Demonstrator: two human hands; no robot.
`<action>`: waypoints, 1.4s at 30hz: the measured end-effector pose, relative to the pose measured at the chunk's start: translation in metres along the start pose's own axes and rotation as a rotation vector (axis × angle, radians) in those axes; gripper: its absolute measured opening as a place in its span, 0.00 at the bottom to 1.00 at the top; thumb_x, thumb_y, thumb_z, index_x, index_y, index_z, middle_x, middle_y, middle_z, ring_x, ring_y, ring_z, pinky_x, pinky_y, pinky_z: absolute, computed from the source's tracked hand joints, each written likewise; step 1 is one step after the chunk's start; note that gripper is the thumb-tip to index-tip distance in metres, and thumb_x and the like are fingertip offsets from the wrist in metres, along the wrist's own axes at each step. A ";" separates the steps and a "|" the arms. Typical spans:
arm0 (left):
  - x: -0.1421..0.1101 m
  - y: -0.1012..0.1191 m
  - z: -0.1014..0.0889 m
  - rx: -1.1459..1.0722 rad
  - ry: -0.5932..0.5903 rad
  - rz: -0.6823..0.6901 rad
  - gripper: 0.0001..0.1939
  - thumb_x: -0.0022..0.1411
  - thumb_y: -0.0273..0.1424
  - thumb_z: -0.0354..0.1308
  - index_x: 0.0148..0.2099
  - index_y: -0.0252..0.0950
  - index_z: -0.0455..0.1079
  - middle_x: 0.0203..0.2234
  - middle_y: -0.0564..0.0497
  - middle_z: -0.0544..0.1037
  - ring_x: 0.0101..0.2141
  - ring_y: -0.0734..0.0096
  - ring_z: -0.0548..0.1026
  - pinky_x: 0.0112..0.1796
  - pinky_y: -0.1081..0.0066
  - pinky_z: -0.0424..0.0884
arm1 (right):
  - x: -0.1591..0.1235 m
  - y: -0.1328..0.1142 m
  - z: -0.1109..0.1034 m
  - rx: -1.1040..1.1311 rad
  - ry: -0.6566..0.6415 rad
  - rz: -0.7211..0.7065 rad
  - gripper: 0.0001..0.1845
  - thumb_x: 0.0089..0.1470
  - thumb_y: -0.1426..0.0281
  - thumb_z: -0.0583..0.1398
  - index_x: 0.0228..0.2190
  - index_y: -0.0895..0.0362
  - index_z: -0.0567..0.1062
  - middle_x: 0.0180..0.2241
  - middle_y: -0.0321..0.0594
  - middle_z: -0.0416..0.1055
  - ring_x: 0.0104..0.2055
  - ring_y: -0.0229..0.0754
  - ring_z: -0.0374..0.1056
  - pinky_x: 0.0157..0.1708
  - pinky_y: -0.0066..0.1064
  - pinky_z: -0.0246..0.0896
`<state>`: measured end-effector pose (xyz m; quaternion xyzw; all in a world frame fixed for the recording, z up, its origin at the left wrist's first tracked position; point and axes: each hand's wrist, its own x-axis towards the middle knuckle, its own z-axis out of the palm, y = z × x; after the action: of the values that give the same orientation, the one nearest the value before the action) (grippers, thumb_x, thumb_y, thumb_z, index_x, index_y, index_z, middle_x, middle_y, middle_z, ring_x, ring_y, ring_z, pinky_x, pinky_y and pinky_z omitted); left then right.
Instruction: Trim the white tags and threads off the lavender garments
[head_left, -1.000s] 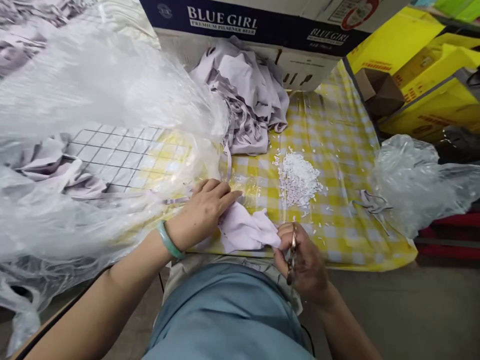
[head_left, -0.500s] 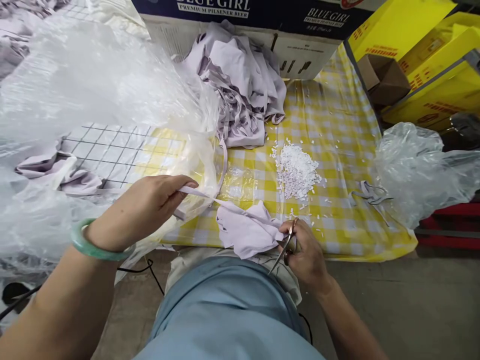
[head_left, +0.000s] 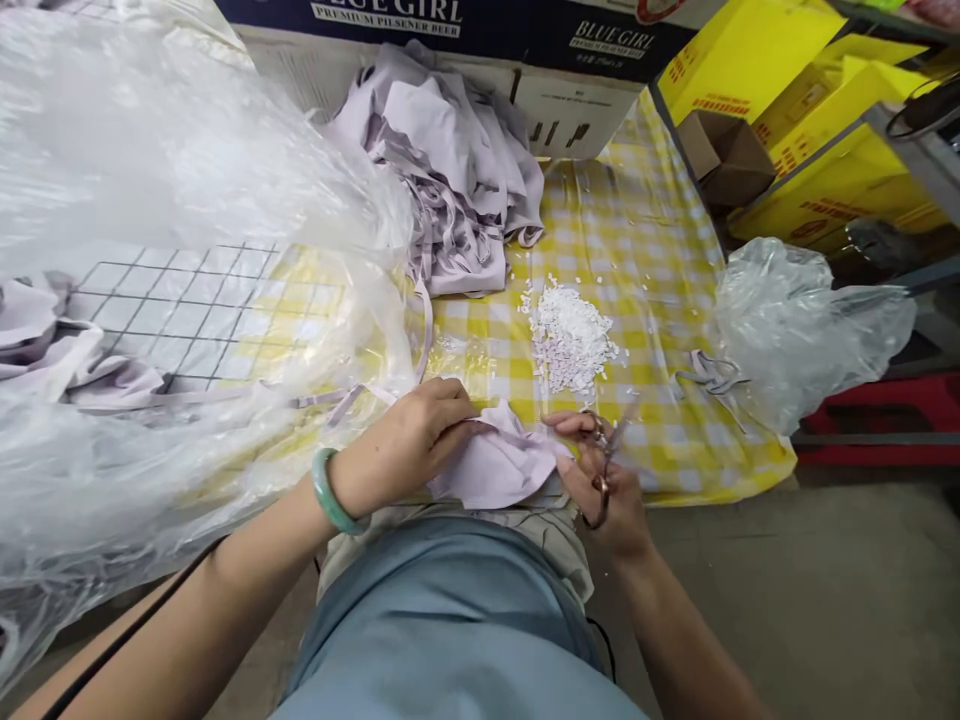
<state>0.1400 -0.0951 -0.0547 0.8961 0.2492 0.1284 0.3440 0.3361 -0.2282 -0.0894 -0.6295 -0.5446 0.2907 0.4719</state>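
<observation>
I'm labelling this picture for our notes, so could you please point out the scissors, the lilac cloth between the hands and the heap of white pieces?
Scissors (head_left: 603, 488): head view, on the lower handle loop.
Lilac cloth (head_left: 499, 467): head view, on its middle.
Heap of white pieces (head_left: 571, 338): head view, near its centre.

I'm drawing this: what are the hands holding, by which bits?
The left hand holds lilac cloth by its upper left edge; the right hand holds scissors by the handles.

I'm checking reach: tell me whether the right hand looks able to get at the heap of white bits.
Likely yes: the right hand is near the heap, with no barrier visible between, though the scissors it holds may hinder grasping.
</observation>
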 end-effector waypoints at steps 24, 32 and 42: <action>0.004 0.015 -0.024 -0.853 0.585 -0.293 0.15 0.65 0.35 0.52 0.28 0.33 0.70 0.44 0.46 0.71 0.27 0.77 0.66 0.27 0.72 0.68 | 0.071 -0.042 0.098 0.659 -0.196 0.320 0.13 0.45 0.61 0.65 0.28 0.54 0.68 0.26 0.33 0.67 0.29 0.38 0.64 0.32 0.30 0.63; 0.014 0.017 -0.008 -0.910 0.498 -0.241 0.16 0.66 0.35 0.51 0.28 0.34 0.72 0.44 0.46 0.71 0.35 0.71 0.69 0.31 0.72 0.70 | 0.055 -0.042 0.057 0.419 -0.164 0.165 0.15 0.55 0.58 0.59 0.38 0.55 0.71 0.40 0.42 0.72 0.42 0.44 0.69 0.44 0.36 0.65; 0.028 0.029 0.015 -0.659 0.391 -0.167 0.15 0.68 0.34 0.50 0.31 0.37 0.74 0.45 0.45 0.72 0.53 0.58 0.66 0.51 0.58 0.69 | 0.045 -0.039 0.021 0.071 -0.015 0.080 0.16 0.47 0.62 0.66 0.37 0.53 0.70 0.38 0.40 0.71 0.43 0.47 0.67 0.48 0.43 0.62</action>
<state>0.1797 -0.1071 -0.0440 0.6728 0.3274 0.3416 0.5687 0.3122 -0.1808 -0.0554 -0.6314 -0.5117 0.3335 0.4778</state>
